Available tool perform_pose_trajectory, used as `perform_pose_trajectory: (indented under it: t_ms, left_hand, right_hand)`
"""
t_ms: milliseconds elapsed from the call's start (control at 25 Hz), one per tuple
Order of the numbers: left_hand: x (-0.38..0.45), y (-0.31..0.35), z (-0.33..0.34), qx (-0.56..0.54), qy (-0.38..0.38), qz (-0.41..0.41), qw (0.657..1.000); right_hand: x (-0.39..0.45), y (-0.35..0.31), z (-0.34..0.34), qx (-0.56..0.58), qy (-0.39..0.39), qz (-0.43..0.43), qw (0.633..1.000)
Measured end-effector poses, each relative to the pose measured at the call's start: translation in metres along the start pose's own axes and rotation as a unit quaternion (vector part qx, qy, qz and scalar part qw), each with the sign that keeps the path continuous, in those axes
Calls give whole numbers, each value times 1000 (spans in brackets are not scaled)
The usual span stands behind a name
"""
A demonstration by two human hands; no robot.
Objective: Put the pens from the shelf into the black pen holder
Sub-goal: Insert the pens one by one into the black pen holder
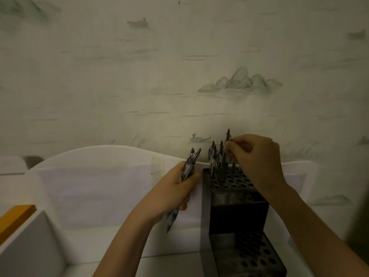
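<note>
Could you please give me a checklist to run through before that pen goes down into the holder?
1. Right hand pinches one dark slim pen: ok.
2. Pen upright above the tiered black perforated pen holder: ok.
3. Free holes in the holder's upper tier: ok, several open.
4. Pen tip lined up with a hole: cannot tell, hand hides it.
5. Left hand grips the bundle of spare patterned pens clear of the holder: ok.

White shelf (95, 198), black pen holder (237, 216) standing on it
</note>
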State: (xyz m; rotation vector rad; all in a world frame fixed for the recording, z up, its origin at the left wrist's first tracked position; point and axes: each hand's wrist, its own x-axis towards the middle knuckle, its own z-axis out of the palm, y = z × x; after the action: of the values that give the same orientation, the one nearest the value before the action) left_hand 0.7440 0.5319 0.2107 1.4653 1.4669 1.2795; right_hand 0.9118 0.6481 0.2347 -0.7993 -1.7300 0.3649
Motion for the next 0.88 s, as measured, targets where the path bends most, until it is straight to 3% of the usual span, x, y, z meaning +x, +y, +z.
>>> perform_pose_trajectory:
  t_ms: [360,520,600,760,880]
  left_hand:
    - [6,-5,3,-36,-55,5,998]
    - [4,-4,7,-39,-63,12,997]
    - [2,-5,9,-13,-65,18,998]
    - [5,-6,20,82,-39,34,995]
    - [9,-6,28,112,-18,23,993]
  right_hand:
    - [1,10,1,-58,-137,72,986]
    - [-14,6,-4,-110,-50,-9,993]
    - [-29,-3,-7,-43,-29,-34,998]
    - [-51,-25,1,144,-133,57,979]
    - [-52,-22,5,179,-118,76,974]
